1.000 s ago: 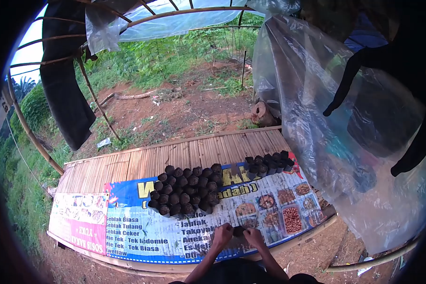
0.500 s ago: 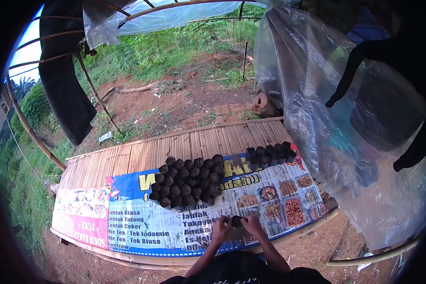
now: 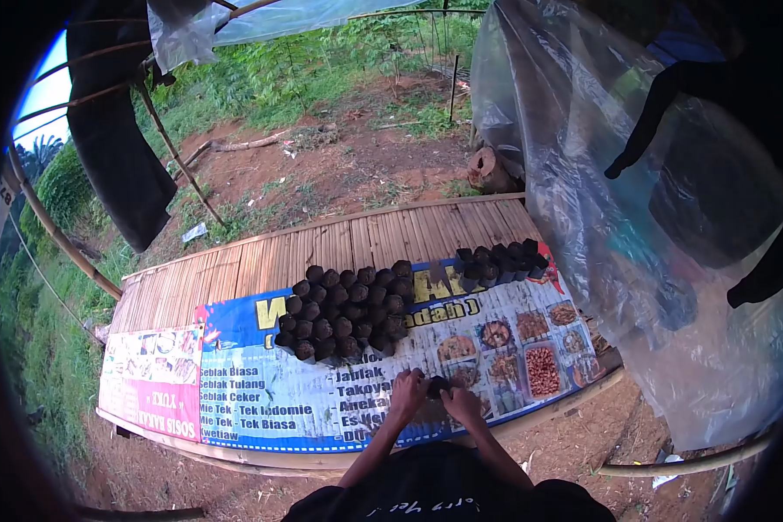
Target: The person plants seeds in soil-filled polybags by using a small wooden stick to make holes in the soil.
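Close to the table's near edge, my left hand (image 3: pixel 408 397) and my right hand (image 3: pixel 462 407) are closed on opposite sides of a small black polybag (image 3: pixel 438 384). Its dark top shows between my fingers, while the lower part is hidden. Beyond my hands stands a tight cluster of soil-filled black polybags (image 3: pixel 344 315). A smaller group of black polybags (image 3: pixel 500 264) sits farther to the right, near the banner's upper corner.
A printed food banner (image 3: pixel 261 407) covers much of the bamboo-slat table (image 3: pixel 322 242). Clear plastic sheeting (image 3: pixel 574 191) hangs along the right side. At the left are a dark hanging cloth (image 3: pixel 113 165) and bamboo poles (image 3: pixel 178 157). A cut log (image 3: pixel 487 170) lies behind the table.
The view has tipped slightly, so the table and banner appear higher. Both hands keep hold of the polybag, with the fingers shifted a little around its top.
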`<action>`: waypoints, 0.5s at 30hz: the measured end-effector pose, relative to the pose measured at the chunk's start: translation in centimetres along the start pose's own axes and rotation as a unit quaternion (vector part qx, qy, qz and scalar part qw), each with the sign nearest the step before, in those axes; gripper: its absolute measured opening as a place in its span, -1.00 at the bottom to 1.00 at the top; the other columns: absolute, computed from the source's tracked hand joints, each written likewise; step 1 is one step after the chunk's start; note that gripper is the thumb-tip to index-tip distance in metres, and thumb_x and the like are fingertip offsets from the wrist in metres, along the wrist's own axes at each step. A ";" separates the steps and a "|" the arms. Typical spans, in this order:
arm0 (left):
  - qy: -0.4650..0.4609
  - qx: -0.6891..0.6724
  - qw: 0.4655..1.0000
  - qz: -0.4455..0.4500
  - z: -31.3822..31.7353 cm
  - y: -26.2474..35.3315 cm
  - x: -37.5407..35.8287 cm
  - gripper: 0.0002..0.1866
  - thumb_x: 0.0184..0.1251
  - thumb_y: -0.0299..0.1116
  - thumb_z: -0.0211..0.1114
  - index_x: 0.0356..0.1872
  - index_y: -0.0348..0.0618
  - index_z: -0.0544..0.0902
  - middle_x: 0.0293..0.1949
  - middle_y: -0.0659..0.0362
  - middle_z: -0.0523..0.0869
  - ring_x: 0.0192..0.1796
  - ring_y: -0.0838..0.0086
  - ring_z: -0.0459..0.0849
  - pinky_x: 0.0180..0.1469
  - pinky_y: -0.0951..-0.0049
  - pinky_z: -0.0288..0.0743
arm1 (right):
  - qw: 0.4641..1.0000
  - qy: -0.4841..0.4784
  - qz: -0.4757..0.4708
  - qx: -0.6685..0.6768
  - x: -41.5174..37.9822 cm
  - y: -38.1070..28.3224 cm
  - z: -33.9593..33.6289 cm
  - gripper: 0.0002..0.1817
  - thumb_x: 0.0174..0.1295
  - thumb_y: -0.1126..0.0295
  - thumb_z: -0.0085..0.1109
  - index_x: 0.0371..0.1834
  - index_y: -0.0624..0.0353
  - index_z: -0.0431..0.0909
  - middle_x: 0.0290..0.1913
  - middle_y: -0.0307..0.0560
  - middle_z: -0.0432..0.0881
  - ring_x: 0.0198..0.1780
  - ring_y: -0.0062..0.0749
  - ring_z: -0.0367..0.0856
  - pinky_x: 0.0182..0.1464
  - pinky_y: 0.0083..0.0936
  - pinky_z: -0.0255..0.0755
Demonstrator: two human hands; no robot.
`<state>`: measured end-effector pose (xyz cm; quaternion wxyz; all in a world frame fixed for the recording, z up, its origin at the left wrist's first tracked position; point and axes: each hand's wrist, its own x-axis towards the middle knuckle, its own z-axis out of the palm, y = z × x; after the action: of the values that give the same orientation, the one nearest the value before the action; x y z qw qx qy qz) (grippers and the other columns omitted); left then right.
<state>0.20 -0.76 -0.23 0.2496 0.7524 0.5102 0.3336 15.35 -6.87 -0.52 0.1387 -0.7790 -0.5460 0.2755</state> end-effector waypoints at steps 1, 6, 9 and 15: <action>-0.001 -0.001 1.000 0.001 0.3 -0.4 0.1 -0.78 0.16 -0.32 0.30 -0.36 -0.31 0.60 -0.43 -0.10 0.63 -0.27 -0.03 0.62 -0.17 0.04 0.47 | 1.000 0.016 -0.003 -0.008 0.0 0.1 0.3 -0.55 0.24 -0.01 0.02 -0.38 0.19 0.64 -0.41 0.21 0.66 -0.28 0.14 0.66 -0.16 -0.01 0.49; -0.055 0.028 0.998 -0.003 0.9 -0.6 0.6 -0.86 0.18 -0.42 0.21 -0.43 -0.31 0.56 -0.41 -0.20 0.62 -0.29 -0.10 0.61 -0.22 -0.01 0.47 | 0.998 0.064 -0.022 -0.002 -0.2 0.1 1.3 -0.62 0.22 0.04 0.04 -0.37 0.15 0.63 -0.39 0.19 0.66 -0.28 0.17 0.64 -0.17 -0.01 0.49; -0.034 0.025 0.999 0.016 0.0 0.2 0.6 -0.87 0.18 -0.44 0.19 -0.45 -0.33 0.55 -0.44 -0.21 0.61 -0.32 -0.11 0.61 -0.26 -0.02 0.47 | 0.995 0.091 -0.037 0.001 -0.3 -0.8 0.1 -0.65 0.19 0.08 0.06 -0.40 0.14 0.63 -0.41 0.16 0.66 -0.30 0.16 0.63 -0.19 -0.02 0.49; -0.049 0.006 0.999 -0.005 -1.2 1.2 -0.9 -0.86 0.19 -0.44 0.19 -0.47 -0.33 0.53 -0.50 -0.20 0.61 -0.39 -0.12 0.60 -0.29 -0.02 0.45 | 0.996 0.078 -0.029 0.023 0.2 -0.8 -0.3 -0.68 0.17 0.14 0.07 -0.46 0.15 0.65 -0.43 0.14 0.66 -0.31 0.14 0.65 -0.20 -0.04 0.51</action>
<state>-0.25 -1.99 1.18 0.2721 0.7666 0.5032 0.2918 14.92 -6.33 0.06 0.2068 -0.7782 -0.5497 0.2226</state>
